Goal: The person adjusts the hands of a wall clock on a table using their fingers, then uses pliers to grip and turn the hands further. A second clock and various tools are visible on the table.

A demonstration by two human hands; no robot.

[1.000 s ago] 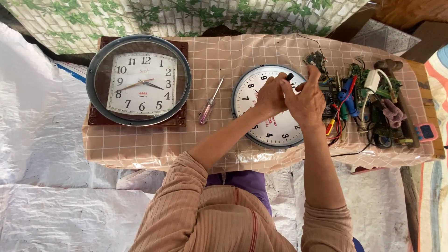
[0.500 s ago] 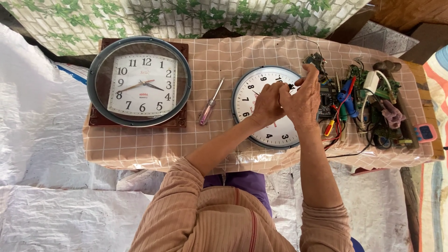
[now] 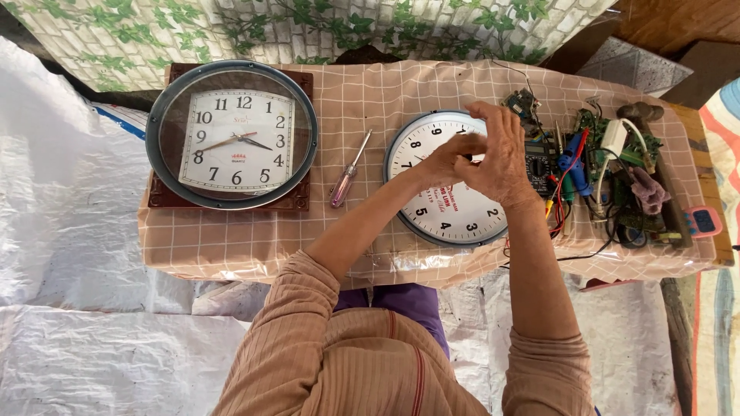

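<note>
Both hands, left hand (image 3: 441, 163) and right hand (image 3: 497, 158), meet over the white clock (image 3: 447, 181) on the table (image 3: 254, 239), fingers pinched together; what they grip I cannot tell. Fine work at the centre seems in hand.

There were 2 wall clocks: 1 grey-rimmed clock (image 3: 231, 135) and 1 white round clock (image 3: 447, 204). 1 pink-handled screwdriver (image 3: 348, 171) lay between them. 2 hands, left hand (image 3: 441, 160) and right hand (image 3: 497, 158), were over 1 checked table (image 3: 354, 92).
</note>
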